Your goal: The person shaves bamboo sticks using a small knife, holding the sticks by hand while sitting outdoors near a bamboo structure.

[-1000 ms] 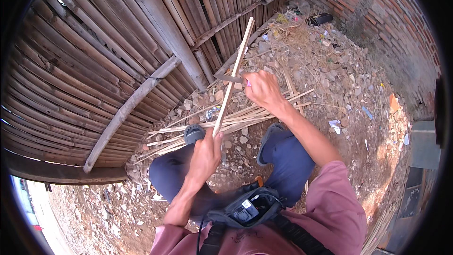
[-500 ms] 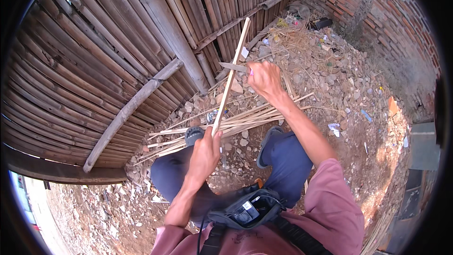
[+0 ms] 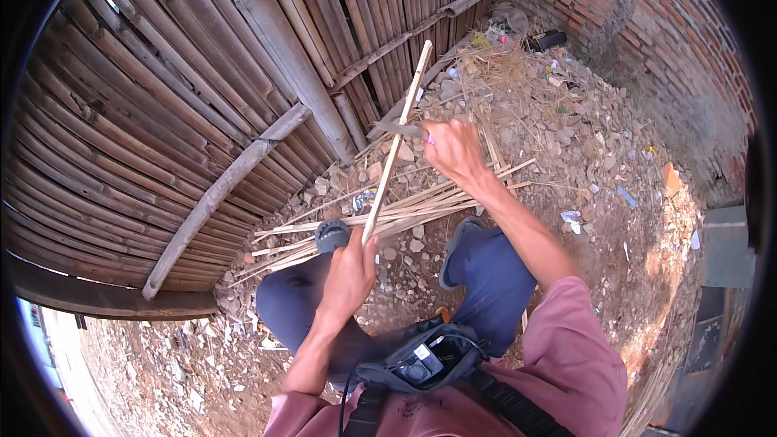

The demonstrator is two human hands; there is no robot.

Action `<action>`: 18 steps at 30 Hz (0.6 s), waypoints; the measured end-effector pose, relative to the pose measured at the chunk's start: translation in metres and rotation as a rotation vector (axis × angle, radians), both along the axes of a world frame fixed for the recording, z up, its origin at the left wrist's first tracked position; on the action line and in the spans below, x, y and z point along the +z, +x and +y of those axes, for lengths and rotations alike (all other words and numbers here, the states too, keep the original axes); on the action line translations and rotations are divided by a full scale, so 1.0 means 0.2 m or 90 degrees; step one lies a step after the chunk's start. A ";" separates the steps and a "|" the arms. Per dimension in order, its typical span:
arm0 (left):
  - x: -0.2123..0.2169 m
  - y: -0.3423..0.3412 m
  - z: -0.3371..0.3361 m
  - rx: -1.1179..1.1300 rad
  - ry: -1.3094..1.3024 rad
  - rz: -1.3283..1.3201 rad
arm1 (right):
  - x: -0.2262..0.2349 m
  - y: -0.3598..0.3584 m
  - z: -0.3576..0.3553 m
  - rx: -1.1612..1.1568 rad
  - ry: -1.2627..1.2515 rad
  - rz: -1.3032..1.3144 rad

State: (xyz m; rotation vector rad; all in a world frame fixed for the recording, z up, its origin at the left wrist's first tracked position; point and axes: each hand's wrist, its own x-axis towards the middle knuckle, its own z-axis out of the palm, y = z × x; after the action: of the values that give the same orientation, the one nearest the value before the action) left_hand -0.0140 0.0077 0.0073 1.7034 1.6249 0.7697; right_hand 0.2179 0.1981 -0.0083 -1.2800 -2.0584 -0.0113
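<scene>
My left hand (image 3: 351, 271) is closed round the lower end of a long pale bamboo strip (image 3: 389, 167), which slants up and away to the right. My right hand (image 3: 455, 150) grips a knife (image 3: 400, 129); its handle is mostly hidden in the fist. The blade points left and crosses the strip above its middle, touching it or nearly so. Beyond my feet, on the ground, lies a loose pile of similar bamboo strips (image 3: 437, 200).
A bamboo slat wall (image 3: 162, 105) with a pole across it rises at the left. A brick wall (image 3: 688, 32) stands at the far right. Stones and litter (image 3: 558, 129) cover the ground. My sandalled foot (image 3: 333, 235) is near the pile, and a dark waist bag (image 3: 429, 360) sits at my lap.
My right hand and the knife have moved slightly nearer along the strip. The strip and my left hand have dropped a little toward me.
</scene>
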 end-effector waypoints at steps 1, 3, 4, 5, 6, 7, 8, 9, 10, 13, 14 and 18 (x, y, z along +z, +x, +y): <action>-0.02 0.00 0.00 -0.011 0.024 0.000 | 0.00 0.00 -0.01 0.004 -0.006 -0.008; -0.01 0.01 0.01 -0.013 0.024 0.001 | 0.02 -0.01 -0.04 0.017 -0.011 -0.022; 0.00 0.02 0.01 -0.006 -0.001 0.001 | 0.02 -0.02 -0.05 0.030 -0.007 -0.027; 0.01 0.02 0.00 0.002 -0.027 0.001 | 0.02 -0.03 -0.06 0.043 -0.003 -0.032; 0.01 0.03 0.01 -0.001 -0.040 -0.003 | 0.02 -0.04 -0.08 0.054 -0.001 -0.036; 0.02 0.03 0.01 -0.004 -0.054 -0.007 | 0.03 -0.05 -0.10 0.061 -0.015 -0.048; 0.03 0.03 0.02 -0.005 -0.067 -0.010 | 0.04 -0.06 -0.12 0.069 -0.029 -0.058; 0.03 0.03 0.02 -0.002 -0.063 -0.014 | 0.04 -0.07 -0.14 0.077 -0.042 -0.068; 0.03 0.02 0.02 0.002 -0.059 -0.018 | 0.02 -0.08 -0.15 0.092 -0.030 -0.050; 0.02 0.02 0.02 0.015 -0.044 -0.018 | -0.01 -0.10 -0.18 0.094 -0.047 -0.053; 0.02 0.02 0.02 0.021 -0.039 -0.016 | -0.01 -0.10 -0.17 0.078 -0.046 -0.048; -0.04 0.03 0.01 0.000 0.042 0.064 | 0.03 -0.03 -0.10 0.000 0.005 -0.017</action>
State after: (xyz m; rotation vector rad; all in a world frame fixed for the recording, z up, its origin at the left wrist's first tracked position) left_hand -0.0088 0.0105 -0.0002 1.8145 1.6843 0.7556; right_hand 0.2128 0.1785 -0.0017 -1.2811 -2.0784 -0.0368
